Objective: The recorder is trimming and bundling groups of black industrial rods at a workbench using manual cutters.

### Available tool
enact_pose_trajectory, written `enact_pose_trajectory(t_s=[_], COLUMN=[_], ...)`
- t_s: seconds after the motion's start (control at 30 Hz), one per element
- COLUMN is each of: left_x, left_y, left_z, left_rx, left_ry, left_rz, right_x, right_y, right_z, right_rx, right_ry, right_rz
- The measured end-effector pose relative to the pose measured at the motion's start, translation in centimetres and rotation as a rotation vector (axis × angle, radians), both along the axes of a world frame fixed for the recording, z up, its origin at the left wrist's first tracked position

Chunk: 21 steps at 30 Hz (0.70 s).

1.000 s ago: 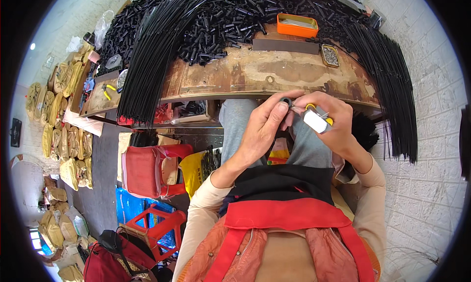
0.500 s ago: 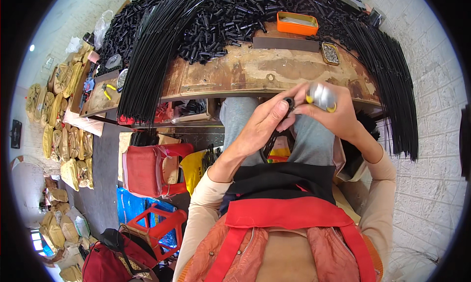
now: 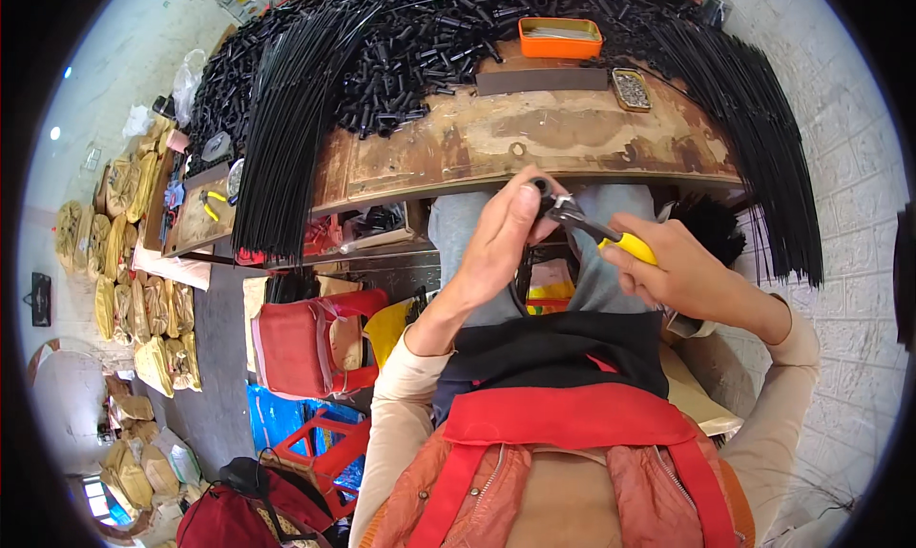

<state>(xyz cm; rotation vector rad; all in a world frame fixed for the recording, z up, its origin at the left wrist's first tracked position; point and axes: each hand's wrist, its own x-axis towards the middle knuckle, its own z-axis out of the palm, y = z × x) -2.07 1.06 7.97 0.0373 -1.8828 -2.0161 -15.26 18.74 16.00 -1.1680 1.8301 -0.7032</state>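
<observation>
Above my lap, just short of the table's front edge, my left hand [image 3: 494,241] is closed around a small black tubular part [image 3: 541,186], its round hollow end facing up by the thumb. My right hand [image 3: 682,264] grips pliers with yellow handles [image 3: 628,248]. The metal jaws meet the side of the black part next to my left fingers. Whether the jaws are pinching anything there is too small to make out. My fingers hide most of the black part's length.
The wooden table [image 3: 420,162] bears a heap of black tubular parts [image 3: 401,66], bundles of long black cables [image 3: 286,147] drooping over its edge, an orange box [image 3: 561,50] and a small tray of metal bits [image 3: 631,92]. A red stool [image 3: 296,348] stands to the left.
The pliers, blurred and tucked upright in my right hand before, now reach across to the black part. My right hand has moved slightly right and down; my left has shifted a little left.
</observation>
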Motion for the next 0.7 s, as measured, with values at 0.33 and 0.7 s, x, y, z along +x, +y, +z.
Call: enact_pose_trajectory(t_s=[0.33,0.7], left_x=[0.6,1.3], left_y=[0.2,-0.1], left_z=[0.0,-0.5], left_rx=[0.002,-0.052], left_ry=[-0.012,0.009], left_rz=[-0.047,-0.06], right_x=[-1.5,-1.3], right_y=[-0.1,0.4], right_z=[2.4,1.2], right_rx=[0.161,0.147], right_ry=[-0.155,-0.189], right_rz=[0.093,0.141])
